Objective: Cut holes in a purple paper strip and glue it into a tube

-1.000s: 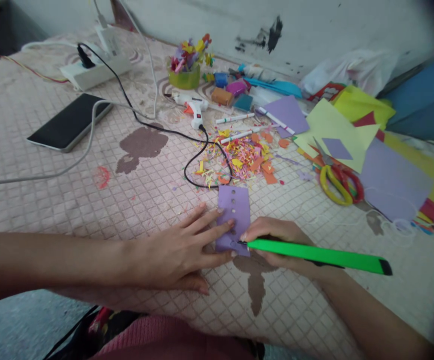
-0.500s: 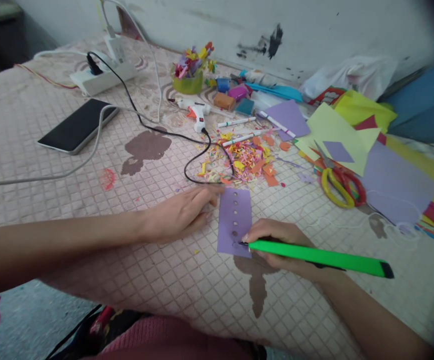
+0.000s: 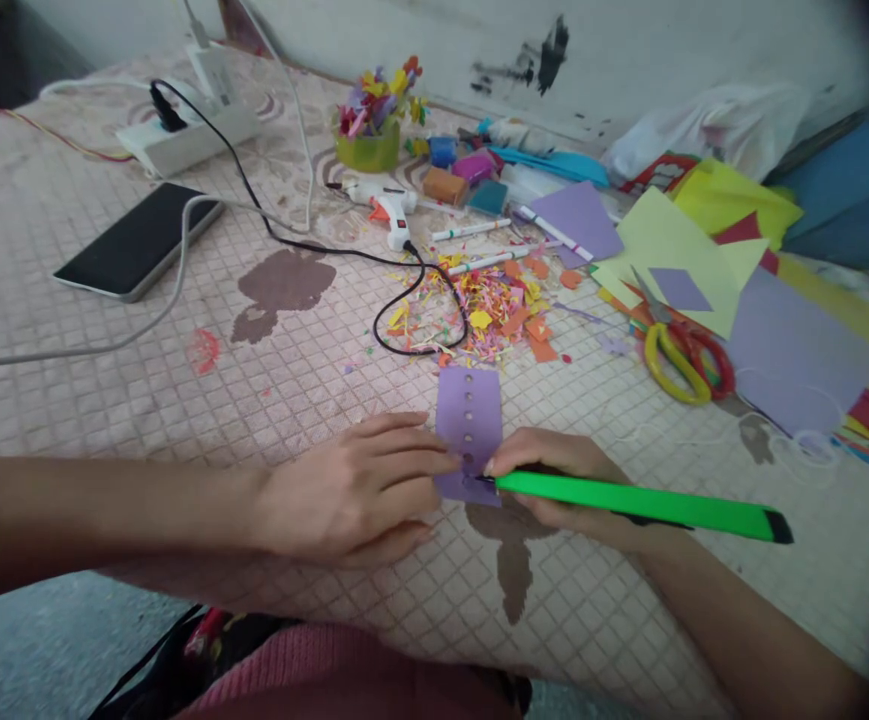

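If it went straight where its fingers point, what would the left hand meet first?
Probably the right hand or its green cutter, across the purple paper the left hand overlaps; depth is unclear.

- No word, brand or number can be read.
- Red packet (image 3: 657, 172) beside the white plastic bag (image 3: 711, 132): pale marks, too blurred to read.
- Glue gun (image 3: 396, 230): any marking too small to read.

Open cloth (image 3: 306, 385) beyond left hand (image 3: 366, 490), black cord (image 3: 404, 351) looped behind purple strip (image 3: 485, 420), scissors (image 3: 670, 332) rightward
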### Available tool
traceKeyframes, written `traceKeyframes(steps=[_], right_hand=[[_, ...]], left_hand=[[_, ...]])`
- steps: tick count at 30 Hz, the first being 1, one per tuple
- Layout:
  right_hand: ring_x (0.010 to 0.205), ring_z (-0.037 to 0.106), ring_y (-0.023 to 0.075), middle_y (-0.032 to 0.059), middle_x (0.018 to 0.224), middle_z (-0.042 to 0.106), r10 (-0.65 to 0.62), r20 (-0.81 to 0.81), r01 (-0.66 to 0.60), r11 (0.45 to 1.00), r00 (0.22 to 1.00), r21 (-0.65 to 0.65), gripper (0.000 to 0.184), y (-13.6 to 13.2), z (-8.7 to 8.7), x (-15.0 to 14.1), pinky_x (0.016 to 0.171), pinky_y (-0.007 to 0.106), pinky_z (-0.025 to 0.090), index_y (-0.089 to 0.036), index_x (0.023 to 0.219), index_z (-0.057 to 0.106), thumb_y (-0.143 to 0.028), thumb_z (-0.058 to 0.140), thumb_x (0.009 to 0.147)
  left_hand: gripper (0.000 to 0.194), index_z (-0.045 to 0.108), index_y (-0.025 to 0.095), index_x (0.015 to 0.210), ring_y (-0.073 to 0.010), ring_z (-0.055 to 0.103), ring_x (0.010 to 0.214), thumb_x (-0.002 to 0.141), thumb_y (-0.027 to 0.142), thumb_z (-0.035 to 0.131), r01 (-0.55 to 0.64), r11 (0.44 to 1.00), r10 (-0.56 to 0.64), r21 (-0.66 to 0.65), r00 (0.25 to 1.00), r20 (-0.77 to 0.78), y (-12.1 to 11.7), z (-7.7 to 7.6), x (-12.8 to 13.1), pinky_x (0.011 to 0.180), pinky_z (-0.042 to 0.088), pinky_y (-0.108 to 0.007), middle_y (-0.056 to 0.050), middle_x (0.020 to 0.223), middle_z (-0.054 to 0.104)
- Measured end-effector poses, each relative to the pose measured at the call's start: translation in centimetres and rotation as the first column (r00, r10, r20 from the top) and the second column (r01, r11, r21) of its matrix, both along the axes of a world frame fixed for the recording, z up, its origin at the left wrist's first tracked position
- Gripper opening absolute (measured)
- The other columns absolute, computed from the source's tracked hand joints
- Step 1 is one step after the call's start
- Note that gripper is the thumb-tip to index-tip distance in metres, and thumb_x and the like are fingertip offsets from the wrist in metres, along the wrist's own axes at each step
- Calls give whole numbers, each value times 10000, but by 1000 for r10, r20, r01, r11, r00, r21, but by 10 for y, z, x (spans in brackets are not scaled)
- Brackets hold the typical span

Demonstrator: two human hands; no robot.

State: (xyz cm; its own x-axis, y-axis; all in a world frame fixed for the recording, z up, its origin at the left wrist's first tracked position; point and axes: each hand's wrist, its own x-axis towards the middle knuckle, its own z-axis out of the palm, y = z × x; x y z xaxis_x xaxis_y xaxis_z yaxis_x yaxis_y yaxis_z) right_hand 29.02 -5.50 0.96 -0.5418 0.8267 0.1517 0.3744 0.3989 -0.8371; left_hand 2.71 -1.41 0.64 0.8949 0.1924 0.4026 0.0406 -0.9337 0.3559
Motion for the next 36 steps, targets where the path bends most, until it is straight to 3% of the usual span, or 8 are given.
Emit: traceKeyframes(steps=[5,10,22,36], right_hand=[[767,661,137,39,863,708,-2,-6,2,1000,1000,-24,191,-1,-4,2,673,245,510,-201,972,661,-107,581,825],[756,661,138,45,853,698,12,-28,-13,999,1000,-29,195,-1,-4,2,660,249,515,-191,982,663,-117,581,821],[771,649,125,22,872,699,-1,-7,1,998,1000,-63,204,-2,-5,4,679,239,499,-214,993,661,-117,592,827],[751,648,136,32,857,694,-7,-28,5,996,1000,-93,170,-2,-3,4,656,245,492,-206,989,668,-169,588,844]], left_hand=[[592,542,186,1293,-405,281,1404,896,618,470,38,999,-39,-6,970,-240,-6,-4,-3,1114,178,-653,-204,1480,384],[715,417,240,1430,-448,189,1421,851,645,524,47,999,-40,12,933,-357,-6,-7,-3,1084,146,-703,-188,1551,246],[657,418,253,1430,-408,147,1442,880,596,523,33,999,-23,20,923,-384,-3,-7,-2,1138,116,-633,-119,1557,270],[675,434,246,1423,-455,216,1405,864,613,529,17,999,-1,39,930,-368,-6,-7,-3,1107,194,-655,-130,1532,318]])
